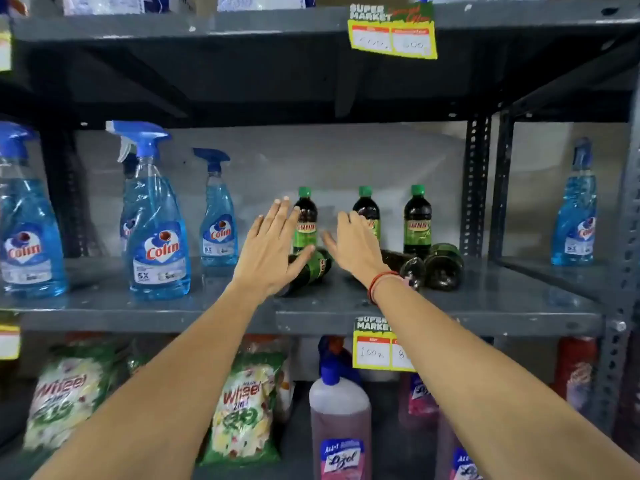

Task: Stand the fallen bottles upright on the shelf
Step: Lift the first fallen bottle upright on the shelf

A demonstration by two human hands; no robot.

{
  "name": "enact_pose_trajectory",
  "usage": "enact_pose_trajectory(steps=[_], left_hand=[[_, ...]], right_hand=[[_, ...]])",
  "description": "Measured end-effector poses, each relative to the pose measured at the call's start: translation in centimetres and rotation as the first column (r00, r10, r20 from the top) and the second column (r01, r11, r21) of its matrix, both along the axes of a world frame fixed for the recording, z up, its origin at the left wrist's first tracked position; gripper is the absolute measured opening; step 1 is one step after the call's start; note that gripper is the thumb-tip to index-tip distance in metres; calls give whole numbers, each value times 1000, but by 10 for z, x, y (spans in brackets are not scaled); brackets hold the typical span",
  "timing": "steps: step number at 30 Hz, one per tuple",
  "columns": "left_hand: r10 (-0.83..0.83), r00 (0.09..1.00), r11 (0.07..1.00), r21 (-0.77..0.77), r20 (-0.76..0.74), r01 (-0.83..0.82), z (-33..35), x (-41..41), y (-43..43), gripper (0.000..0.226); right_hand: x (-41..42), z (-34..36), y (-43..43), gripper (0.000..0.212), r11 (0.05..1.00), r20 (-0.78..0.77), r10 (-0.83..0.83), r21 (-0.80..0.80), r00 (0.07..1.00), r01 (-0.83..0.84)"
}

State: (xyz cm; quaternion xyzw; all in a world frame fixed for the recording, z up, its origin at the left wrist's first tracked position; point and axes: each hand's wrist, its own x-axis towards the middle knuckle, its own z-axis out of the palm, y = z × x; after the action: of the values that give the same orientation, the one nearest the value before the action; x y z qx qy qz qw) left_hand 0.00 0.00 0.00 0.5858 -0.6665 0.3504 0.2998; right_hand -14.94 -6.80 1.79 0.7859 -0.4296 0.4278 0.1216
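Your left hand [268, 252] and right hand [356, 247] reach flat over the shelf [485, 306], fingers spread and gripping nothing. A fallen bottle [311, 270] lies under your left palm; two more [429, 268] lie at the right hand's three o'clock. Readable at nine o'clock: "Colin" sprays [157, 237].

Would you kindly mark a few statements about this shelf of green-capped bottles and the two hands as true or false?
1. Three green-capped dark bottles stand upright at the back. True.
2. Every dark bottle is upright. False: several lie on the grey shelf, such as the fallen bottle at the right.
3. The left hand grips a blue spray bottle. False: it is open, over a fallen bottle; the Colin spray bottle stands apart.
4. The right hand wears a red thread at the wrist. True.
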Motion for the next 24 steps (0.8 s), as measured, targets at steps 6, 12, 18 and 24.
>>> enact_pose_trajectory(steps=[6, 12, 18, 24], left_hand=[[-24, 996, 970, 239, -89, 45, -39, 13, 19, 100], [61, 960, 969, 247, -274, 9, -56, 21, 32, 118], [226, 955, 961, 205, -192, -186, -64, 20, 34, 102], [176, 978, 977, 139, -108, -160, -68, 18, 38, 76]], right_hand=[[54, -15, -1, 99, 709, 377, -53, 666, 925, -232], [74, -16, -10, 29, 506, 614, -78, 703, 785, -499], [68, -12, -2, 20, 416, 610, -137, 750, 780, -514], [59, -8, 2, 35, 513, 814, -112, 539, 570, -669]])
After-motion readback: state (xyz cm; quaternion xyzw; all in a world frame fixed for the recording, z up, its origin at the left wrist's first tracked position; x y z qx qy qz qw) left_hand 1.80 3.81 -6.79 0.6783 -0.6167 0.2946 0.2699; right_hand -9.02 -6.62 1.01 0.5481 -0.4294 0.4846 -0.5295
